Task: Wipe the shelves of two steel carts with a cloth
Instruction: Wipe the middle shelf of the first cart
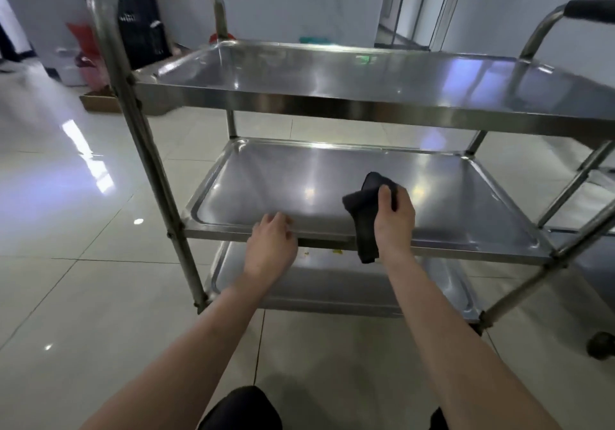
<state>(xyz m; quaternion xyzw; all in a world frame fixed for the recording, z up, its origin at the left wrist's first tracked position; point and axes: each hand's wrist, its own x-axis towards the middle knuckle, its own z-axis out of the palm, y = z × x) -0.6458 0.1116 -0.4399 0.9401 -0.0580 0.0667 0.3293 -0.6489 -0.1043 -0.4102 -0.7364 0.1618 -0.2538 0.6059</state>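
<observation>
A three-shelf steel cart (332, 103) stands in front of me. My right hand (394, 216) is shut on a dark grey cloth (366, 210), held over the front part of the middle shelf (283, 180); the cloth's tail hangs down past the shelf's front rim. My left hand (271, 240) rests on that front rim, fingers curled over the edge. The bottom shelf (316, 293) shows below, with small yellowish specks near its back. Part of a second steel cart (582, 176) shows at the right edge.
Glossy tiled floor (83, 246) surrounds the cart. A black bag (141, 30) hangs at the left handle, with red items and a cardboard box (100, 100) behind. A caster wheel (600, 344) sits at the lower right. My knees show at the bottom.
</observation>
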